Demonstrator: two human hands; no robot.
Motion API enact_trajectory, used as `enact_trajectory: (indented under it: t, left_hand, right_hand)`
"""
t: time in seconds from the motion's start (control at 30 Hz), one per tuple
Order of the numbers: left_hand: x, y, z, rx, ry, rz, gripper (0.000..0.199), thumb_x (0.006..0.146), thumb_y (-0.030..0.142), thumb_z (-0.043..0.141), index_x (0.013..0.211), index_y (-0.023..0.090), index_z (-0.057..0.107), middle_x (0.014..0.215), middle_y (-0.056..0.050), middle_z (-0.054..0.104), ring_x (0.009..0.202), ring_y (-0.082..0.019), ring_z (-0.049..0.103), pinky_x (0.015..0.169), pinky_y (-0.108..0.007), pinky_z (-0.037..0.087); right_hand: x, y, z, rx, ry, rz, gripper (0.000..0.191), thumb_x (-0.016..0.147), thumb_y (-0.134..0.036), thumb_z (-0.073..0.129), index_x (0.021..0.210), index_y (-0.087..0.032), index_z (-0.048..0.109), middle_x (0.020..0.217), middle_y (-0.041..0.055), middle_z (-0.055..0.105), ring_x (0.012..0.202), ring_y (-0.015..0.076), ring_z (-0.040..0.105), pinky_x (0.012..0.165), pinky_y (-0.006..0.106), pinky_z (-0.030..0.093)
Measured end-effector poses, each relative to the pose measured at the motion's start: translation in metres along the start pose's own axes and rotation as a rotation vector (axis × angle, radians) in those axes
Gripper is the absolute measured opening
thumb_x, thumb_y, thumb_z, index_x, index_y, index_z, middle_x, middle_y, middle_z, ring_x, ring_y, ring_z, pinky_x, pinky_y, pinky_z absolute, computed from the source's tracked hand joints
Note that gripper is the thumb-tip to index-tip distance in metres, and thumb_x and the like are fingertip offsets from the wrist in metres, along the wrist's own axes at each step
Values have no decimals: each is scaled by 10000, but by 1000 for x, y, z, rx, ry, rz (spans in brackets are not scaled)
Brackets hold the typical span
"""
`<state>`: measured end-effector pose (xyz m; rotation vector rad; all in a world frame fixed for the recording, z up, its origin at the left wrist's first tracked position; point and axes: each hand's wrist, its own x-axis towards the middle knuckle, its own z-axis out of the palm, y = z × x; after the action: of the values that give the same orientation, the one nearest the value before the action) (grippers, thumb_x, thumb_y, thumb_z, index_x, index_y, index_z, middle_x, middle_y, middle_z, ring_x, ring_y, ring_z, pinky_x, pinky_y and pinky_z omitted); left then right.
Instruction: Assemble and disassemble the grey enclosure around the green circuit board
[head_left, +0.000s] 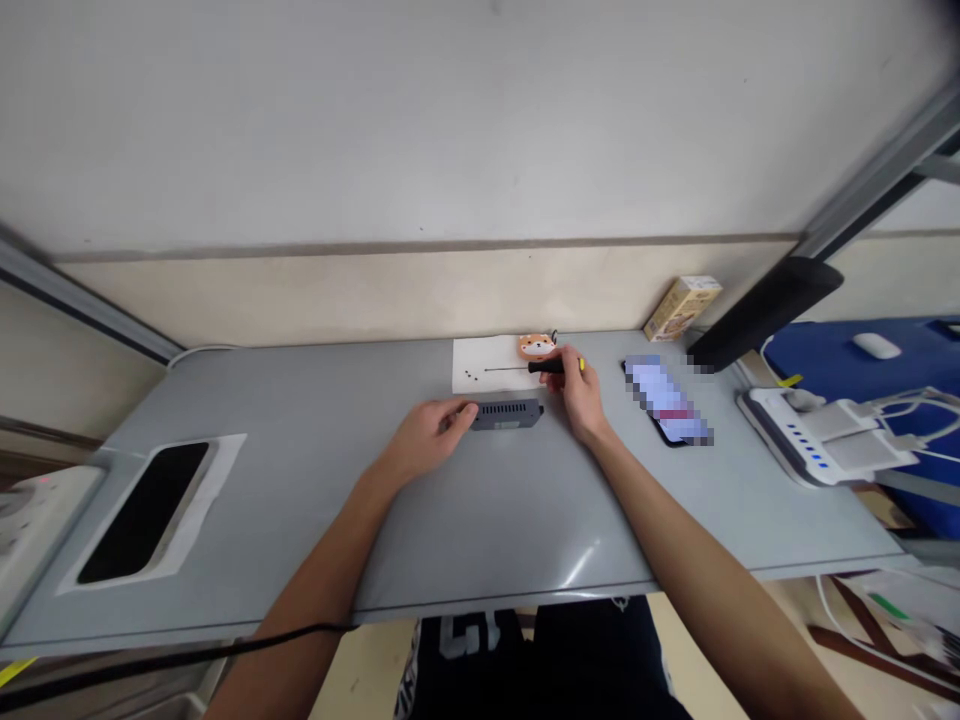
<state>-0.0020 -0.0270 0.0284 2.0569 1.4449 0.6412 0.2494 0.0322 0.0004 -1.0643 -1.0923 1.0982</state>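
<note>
A dark grey slotted device (507, 414) lies on the grey table (495, 520), and my left hand (430, 434) grips its left end between thumb and fingers. My right hand (574, 388) holds a screwdriver (546, 366) by its black handle, the thin shaft pointing left over a white paper (480, 352). Several tiny dark screws (470, 375) lie on that paper, left of the screwdriver's tip. Behind my right hand sits an orange and white animal-face item (537, 346).
A lit phone (665, 402) lies right of my right hand, with a small box (681, 308), a black cylinder (765, 312) and a power strip (795, 437) beyond. A dark phone (146, 515) rests on white paper at left. A black cable (255, 645) crosses the front left.
</note>
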Motion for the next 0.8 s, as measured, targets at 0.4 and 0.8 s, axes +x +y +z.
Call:
enact_trajectory:
  t: [0.4, 0.8]
  left_hand:
    - [4, -6, 10, -103, 82, -29, 501, 1065, 539, 369, 826, 191, 640, 712, 5, 589, 673, -152, 535, 619, -274, 392]
    - [-2, -3, 8, -28, 406, 482, 172, 942, 137, 598, 1075, 214, 676, 1074, -75, 713, 971, -185, 678, 892, -345, 555]
  right_hand:
    - [-5, -11, 0, 275, -59, 162, 457, 913, -661, 591, 779, -226, 625, 567, -14, 541, 500, 120, 455, 482, 274, 311]
    - [-7, -6, 3, 271, -99, 194, 453, 907, -648, 605, 755, -223, 643, 512, -21, 509, 481, 113, 436, 473, 266, 288]
